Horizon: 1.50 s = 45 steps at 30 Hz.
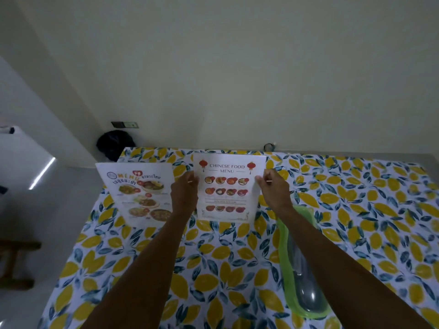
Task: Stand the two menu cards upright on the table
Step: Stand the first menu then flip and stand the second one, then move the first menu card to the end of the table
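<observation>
The Chinese food menu card (228, 188) stands upright near the far middle of the table (356, 210), its lower edge on the lemon-print cloth. My left hand (184, 194) pinches its left edge and my right hand (273, 191) pinches its right edge. To the left, the Thai menu card (140, 193) stands upright by itself, leaning slightly back, close to the table's left edge. My left hand is just right of it, not touching.
A green plastic tray (306, 302) holding a grey spoon lies under my right forearm. A dark bag (114, 144) sits on the floor beyond the table's far left corner. A wall rises right behind the table. A wooden bench (16, 260) stands at left.
</observation>
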Each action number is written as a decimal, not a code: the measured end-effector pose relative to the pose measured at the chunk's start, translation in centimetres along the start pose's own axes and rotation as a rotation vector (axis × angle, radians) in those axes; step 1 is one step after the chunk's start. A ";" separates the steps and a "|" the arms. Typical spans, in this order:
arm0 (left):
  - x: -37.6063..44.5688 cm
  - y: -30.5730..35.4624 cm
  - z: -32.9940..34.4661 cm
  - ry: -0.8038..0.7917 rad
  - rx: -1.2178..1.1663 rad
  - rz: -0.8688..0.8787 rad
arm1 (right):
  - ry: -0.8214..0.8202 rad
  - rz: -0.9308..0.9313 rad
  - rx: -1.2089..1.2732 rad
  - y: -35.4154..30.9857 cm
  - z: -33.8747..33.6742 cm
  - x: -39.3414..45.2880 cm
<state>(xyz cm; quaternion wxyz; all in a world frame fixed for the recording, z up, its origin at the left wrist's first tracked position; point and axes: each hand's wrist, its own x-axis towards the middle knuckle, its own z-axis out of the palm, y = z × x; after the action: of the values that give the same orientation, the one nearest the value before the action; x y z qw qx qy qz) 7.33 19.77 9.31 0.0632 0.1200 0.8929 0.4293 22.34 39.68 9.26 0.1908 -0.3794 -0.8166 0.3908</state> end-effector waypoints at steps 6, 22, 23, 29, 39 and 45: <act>0.1 -0.2 0.6 0.008 0.071 0.006 | 0.038 -0.063 -0.031 0.6 0.7 0.3; -3.3 0.1 -1.6 -0.032 0.623 0.295 | -0.170 -0.063 -0.839 0.6 -0.4 -4.3; -3.4 -0.1 -1.7 -0.038 0.626 0.308 | -0.180 -0.071 -0.839 0.4 -0.6 -4.7; -4.2 -1.4 -2.1 -0.069 0.651 0.379 | -0.184 -0.033 -0.879 -1.1 -1.2 -7.6; -5.9 -5.7 -7.9 -0.100 0.789 0.557 | -0.108 -0.084 -0.955 -5.9 3.5 -13.6; -4.4 -11.4 -14.4 -0.110 0.865 0.517 | -0.148 -0.158 -0.947 -10.7 9.4 -15.8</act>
<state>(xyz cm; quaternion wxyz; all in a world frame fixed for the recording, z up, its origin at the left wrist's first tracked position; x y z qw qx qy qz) 6.61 0.90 9.37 -0.0540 0.3749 0.9254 0.0146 21.67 18.54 11.51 -0.0326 -0.3327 -0.9424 -0.0136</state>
